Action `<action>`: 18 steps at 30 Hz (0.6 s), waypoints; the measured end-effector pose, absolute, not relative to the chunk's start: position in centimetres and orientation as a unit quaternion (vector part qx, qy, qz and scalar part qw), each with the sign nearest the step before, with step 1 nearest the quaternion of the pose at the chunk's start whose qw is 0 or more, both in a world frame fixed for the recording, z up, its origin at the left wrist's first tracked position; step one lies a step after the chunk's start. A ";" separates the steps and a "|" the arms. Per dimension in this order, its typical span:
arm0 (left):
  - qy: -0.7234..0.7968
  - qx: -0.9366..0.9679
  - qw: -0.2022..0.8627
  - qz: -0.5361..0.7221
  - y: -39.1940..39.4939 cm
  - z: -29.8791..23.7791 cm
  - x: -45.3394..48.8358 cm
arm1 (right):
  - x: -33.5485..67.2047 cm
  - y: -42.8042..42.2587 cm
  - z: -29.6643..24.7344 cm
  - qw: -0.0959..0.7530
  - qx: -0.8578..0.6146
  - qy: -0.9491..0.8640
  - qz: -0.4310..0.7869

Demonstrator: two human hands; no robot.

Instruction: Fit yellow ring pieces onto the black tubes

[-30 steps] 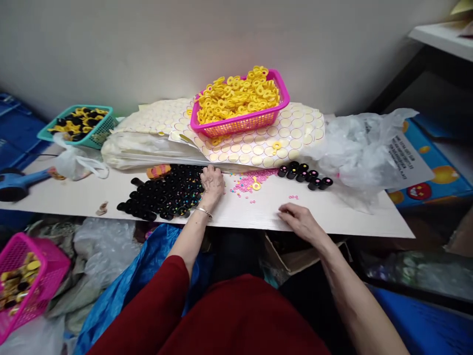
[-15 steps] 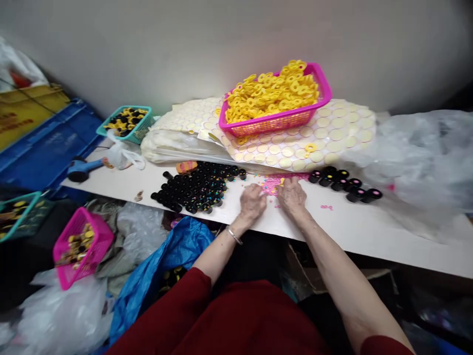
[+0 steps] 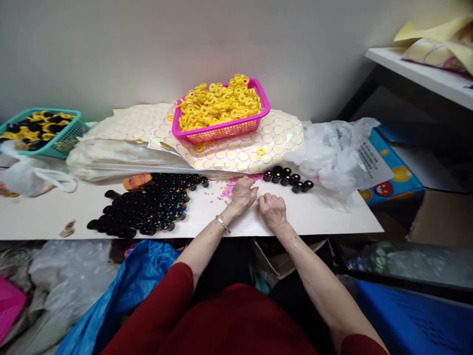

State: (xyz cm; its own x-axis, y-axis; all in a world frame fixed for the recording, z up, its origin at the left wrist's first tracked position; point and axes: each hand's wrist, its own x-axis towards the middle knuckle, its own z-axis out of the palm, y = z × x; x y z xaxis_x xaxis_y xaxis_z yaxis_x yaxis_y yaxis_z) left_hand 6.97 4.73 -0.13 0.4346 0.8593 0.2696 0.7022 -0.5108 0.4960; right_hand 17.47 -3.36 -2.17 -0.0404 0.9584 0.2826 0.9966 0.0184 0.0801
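Note:
My left hand [image 3: 244, 193] is over the right part of a scatter of small pink, blue and yellow beads [image 3: 227, 190] on the white table. Its fingers are bent and drawn together; whatever they may grip is hidden. Just to the right, my right hand [image 3: 273, 212] rests low over the table with curled fingers and its thumb against the forefinger. A tiny yellow spot shows at those fingertips, too small to make out. Black cylindrical caps [image 3: 148, 204] stand crowded to the left, some with coloured dots inside. Several more black caps [image 3: 286, 176], with pink or yellow centres, stand to the right.
Behind the hands, a pink basket [image 3: 221, 132] heaped with yellow rings sits on sheets of round stickers [image 3: 236, 160]. A teal basket [image 3: 68, 140] of black and yellow pieces is at left. Clear plastic bags [image 3: 332, 153] lie at right. The table's front edge [image 3: 332, 233] is close.
The view has turned right. My left hand has moved right onto the beads, its fingers reaching further. My right hand has drawn back from the beads toward the table's front edge.

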 end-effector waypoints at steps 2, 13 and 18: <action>0.470 0.841 0.160 0.218 5.3 -0.1 9.5 | 18.1 -4.5 -2.3 0.057 -0.688 -0.713 -0.121; 0.505 0.824 0.175 0.187 7.4 -2.3 14.2 | 18.7 -7.7 -3.5 0.071 -0.686 -0.721 -0.061; 0.494 0.814 0.188 0.240 7.4 -1.9 13.6 | 18.9 -7.9 -3.7 0.145 -0.701 -0.697 -0.040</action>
State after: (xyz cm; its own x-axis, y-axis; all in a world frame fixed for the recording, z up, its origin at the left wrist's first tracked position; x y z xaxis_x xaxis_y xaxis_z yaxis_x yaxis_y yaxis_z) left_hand 13.55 7.44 -1.94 0.3972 0.8944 0.2055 0.7139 -0.4418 0.5433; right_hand 18.85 -7.86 -3.69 0.0259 0.9658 0.2579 0.9890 0.0127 -0.1471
